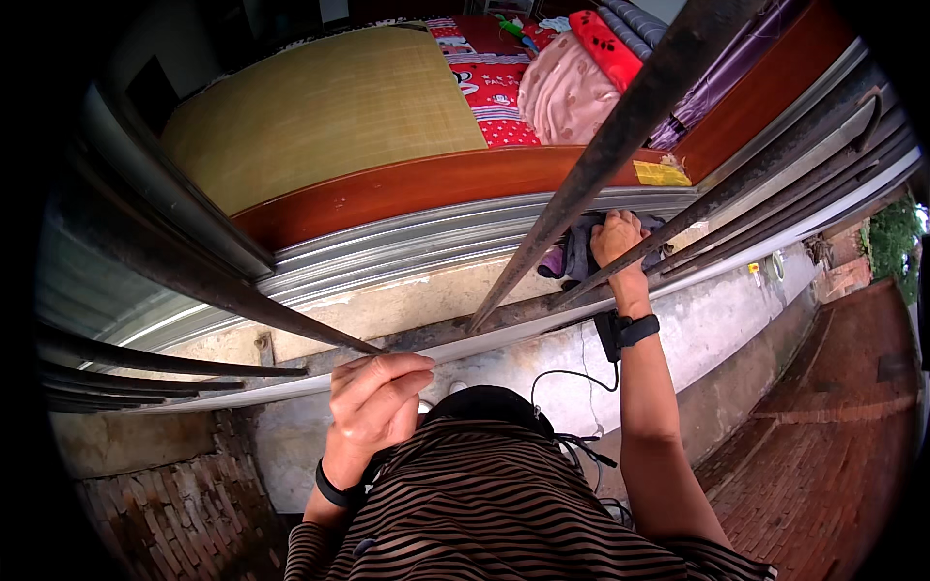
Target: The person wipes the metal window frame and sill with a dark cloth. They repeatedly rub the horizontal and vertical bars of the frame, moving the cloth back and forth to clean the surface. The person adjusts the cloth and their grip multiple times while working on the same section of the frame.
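Note:
Reaching between the dark metal window bars (559, 203), my right hand (617, 236) is closed on a grey cloth (581, 243) with a purple patch. The cloth rests at the right part of the window's metal sliding track (407, 232) and the bare sill (349, 305). Part of it is hidden under my fingers. My left hand (381, 399) is held outside the bars, in front of my striped shirt, with its fingers curled. Whether anything small is between those fingers cannot be made out.
Beyond the reddish-brown wooden frame (407, 171) lies a bed with a woven mat (327, 94). A pink blanket (563, 94) and a red cloth roll (603, 51) are piled there. A purple curtain (697, 94) hangs at right. Brick paving (821, 465) lies outside. A cable (570, 372) hangs near my right wrist.

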A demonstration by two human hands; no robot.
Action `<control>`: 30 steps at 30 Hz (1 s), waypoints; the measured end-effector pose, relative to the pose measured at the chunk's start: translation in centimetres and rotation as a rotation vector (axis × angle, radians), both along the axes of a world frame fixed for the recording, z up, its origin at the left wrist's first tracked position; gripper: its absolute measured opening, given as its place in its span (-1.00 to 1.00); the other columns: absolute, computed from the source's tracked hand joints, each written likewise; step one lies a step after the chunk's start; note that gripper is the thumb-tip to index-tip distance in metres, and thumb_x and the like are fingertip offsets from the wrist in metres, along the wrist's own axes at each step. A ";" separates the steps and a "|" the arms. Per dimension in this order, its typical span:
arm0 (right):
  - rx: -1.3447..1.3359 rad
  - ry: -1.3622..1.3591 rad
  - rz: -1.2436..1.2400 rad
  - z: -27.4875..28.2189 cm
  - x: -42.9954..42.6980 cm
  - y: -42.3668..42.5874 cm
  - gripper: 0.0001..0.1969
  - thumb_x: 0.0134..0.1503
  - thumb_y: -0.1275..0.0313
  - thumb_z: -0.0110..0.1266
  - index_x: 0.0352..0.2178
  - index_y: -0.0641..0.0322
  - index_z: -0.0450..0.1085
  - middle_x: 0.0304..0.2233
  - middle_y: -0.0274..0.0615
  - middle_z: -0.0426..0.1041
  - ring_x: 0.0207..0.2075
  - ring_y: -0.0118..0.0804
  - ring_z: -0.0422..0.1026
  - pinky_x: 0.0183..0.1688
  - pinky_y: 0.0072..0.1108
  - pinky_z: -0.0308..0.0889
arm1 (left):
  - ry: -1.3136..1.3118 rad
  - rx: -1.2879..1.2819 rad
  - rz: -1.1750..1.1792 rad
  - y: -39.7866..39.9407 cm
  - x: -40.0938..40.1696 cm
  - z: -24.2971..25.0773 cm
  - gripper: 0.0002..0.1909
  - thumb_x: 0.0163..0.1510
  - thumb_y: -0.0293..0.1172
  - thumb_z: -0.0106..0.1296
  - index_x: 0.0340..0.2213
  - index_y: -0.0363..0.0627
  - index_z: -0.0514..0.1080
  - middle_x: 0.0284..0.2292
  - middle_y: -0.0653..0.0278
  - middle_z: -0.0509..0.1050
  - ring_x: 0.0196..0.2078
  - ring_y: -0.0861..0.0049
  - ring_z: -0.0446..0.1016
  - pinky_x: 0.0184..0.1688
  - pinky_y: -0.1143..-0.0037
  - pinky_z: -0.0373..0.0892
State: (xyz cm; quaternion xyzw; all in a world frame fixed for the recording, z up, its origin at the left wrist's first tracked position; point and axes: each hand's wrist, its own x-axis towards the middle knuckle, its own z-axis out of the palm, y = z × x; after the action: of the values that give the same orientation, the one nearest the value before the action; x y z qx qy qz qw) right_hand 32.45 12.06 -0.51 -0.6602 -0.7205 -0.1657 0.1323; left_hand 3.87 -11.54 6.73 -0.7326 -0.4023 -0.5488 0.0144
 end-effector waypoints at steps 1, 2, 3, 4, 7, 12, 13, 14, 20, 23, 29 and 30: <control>0.007 0.010 0.015 0.0 0.1 0.2 -0.74 -0.11 0.37 -0.01 -0.35 0.26 0.36 -0.30 -0.06 0.40 -0.19 -0.04 0.37 -0.16 -0.16 0.23 | 0.001 -0.001 -0.006 -0.1 0.1 0.2 -0.85 -0.39 -0.74 -0.02 -0.63 -0.31 0.39 -0.52 0.18 0.46 -0.66 0.48 0.40 -0.62 0.58 0.32; 0.014 0.020 0.029 -0.1 0.2 0.3 -0.76 -0.11 0.40 -0.02 -0.35 0.24 0.37 -0.30 -0.09 0.40 -0.19 -0.06 0.37 -0.17 -0.16 0.23 | 0.008 0.013 0.035 -0.1 0.1 0.4 -0.83 -0.40 -0.76 -0.07 -0.63 -0.31 0.40 -0.54 0.16 0.46 -0.64 0.46 0.41 -0.59 0.59 0.32; 0.012 0.019 0.021 0.0 0.2 0.3 -0.76 -0.11 0.40 -0.02 -0.35 0.24 0.37 -0.30 -0.09 0.40 -0.19 -0.06 0.37 -0.17 -0.16 0.23 | 0.015 0.025 0.076 -0.3 0.0 0.6 -0.81 -0.41 -0.78 -0.12 -0.64 -0.31 0.41 -0.57 0.14 0.47 -0.62 0.44 0.42 -0.57 0.60 0.32; -0.018 0.055 0.046 0.0 0.1 0.2 -0.78 -0.12 0.38 0.00 -0.40 0.24 0.39 -0.31 -0.12 0.39 -0.18 -0.09 0.36 -0.15 -0.19 0.21 | 0.006 0.045 0.103 -0.3 0.2 0.9 -0.82 -0.40 -0.77 -0.12 -0.65 -0.31 0.40 -0.58 0.13 0.46 -0.62 0.42 0.43 -0.57 0.60 0.31; 0.120 0.086 0.173 -0.4 -0.8 -0.4 -0.88 -0.17 0.43 0.04 -0.52 0.21 0.38 -0.40 -0.16 0.39 -0.28 -0.13 0.38 -0.22 -0.32 0.21 | -0.032 0.075 0.103 -0.1 0.2 1.1 -0.83 -0.39 -0.77 -0.11 -0.65 -0.31 0.40 -0.58 0.13 0.46 -0.61 0.41 0.43 -0.56 0.59 0.31; 0.105 0.136 0.312 0.1 -2.0 -1.6 -0.92 -0.18 0.49 0.05 -0.57 0.26 0.37 -0.47 -0.13 0.37 -0.36 -0.07 0.35 -0.31 -0.37 0.26 | -0.004 0.059 0.032 0.4 -0.4 1.7 -0.84 -0.37 -0.77 -0.12 -0.65 -0.33 0.39 -0.59 0.12 0.45 -0.63 0.40 0.42 -0.55 0.56 0.34; 0.103 0.189 0.339 0.2 -2.7 -2.1 -0.94 -0.13 0.49 0.02 -0.56 0.26 0.37 -0.47 -0.11 0.37 -0.35 -0.04 0.35 -0.28 -0.34 0.25 | 0.001 0.045 -0.006 0.4 -0.7 1.7 -0.83 -0.38 -0.79 -0.01 -0.62 -0.32 0.37 -0.54 0.15 0.43 -0.65 0.42 0.41 -0.60 0.54 0.36; 0.059 0.227 0.369 0.2 -3.5 -2.6 -0.93 -0.11 0.49 0.01 -0.53 0.25 0.39 -0.44 -0.11 0.38 -0.32 -0.05 0.35 -0.25 -0.33 0.24 | 0.015 0.036 -0.026 0.3 -1.1 1.8 -0.83 -0.38 -0.79 0.00 -0.61 -0.32 0.37 -0.53 0.15 0.43 -0.64 0.42 0.42 -0.59 0.53 0.36; -0.038 0.253 0.422 1.5 -3.1 -3.4 -0.82 -0.06 0.40 0.02 -0.37 0.16 0.44 -0.31 -0.22 0.42 -0.18 -0.19 0.34 -0.15 -0.34 0.20 | 0.116 0.126 0.039 -0.6 -2.3 1.6 -0.77 -0.28 -0.73 0.01 -0.47 -0.25 0.39 -0.42 0.17 0.42 -0.43 0.33 0.43 -0.42 0.51 0.39; -0.009 0.084 0.161 1.4 -0.7 -1.8 -0.78 0.03 0.37 -0.07 -0.28 0.15 0.39 -0.23 -0.22 0.41 -0.06 -0.22 0.28 -0.09 -0.32 0.17 | 0.131 0.408 0.267 -0.5 -3.4 -0.3 -0.62 -0.20 -0.74 -0.28 -0.27 -0.22 0.30 -0.16 0.00 0.28 -0.16 0.16 0.31 -0.19 0.35 0.35; -0.050 0.045 0.010 0.5 -1.3 -0.8 -0.80 -0.13 0.49 -0.03 -0.40 0.27 0.41 -0.35 -0.08 0.40 -0.20 -0.08 0.35 -0.17 -0.28 0.24 | -0.249 0.223 0.264 2.2 -1.8 1.1 -0.31 0.04 -0.34 -0.05 0.08 -0.38 -0.12 0.08 -0.06 0.01 0.12 0.17 0.07 0.15 0.23 0.00; -0.033 0.099 0.075 0.0 -0.9 -1.1 -0.80 -0.15 0.50 -0.02 -0.41 0.29 0.41 -0.37 -0.07 0.39 -0.22 -0.06 0.36 -0.18 -0.31 0.25 | -0.137 0.101 0.278 2.5 -2.1 0.8 -0.35 0.06 -0.34 -0.08 0.08 -0.36 -0.10 0.07 -0.06 0.05 0.11 0.17 0.09 0.14 0.22 0.00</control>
State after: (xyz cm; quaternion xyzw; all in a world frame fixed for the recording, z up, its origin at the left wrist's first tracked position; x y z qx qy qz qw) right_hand 31.55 11.00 -0.46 -0.6422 -0.7400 -0.1157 0.1629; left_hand 1.72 -9.03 7.53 -0.6290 -0.4717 -0.6098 0.0996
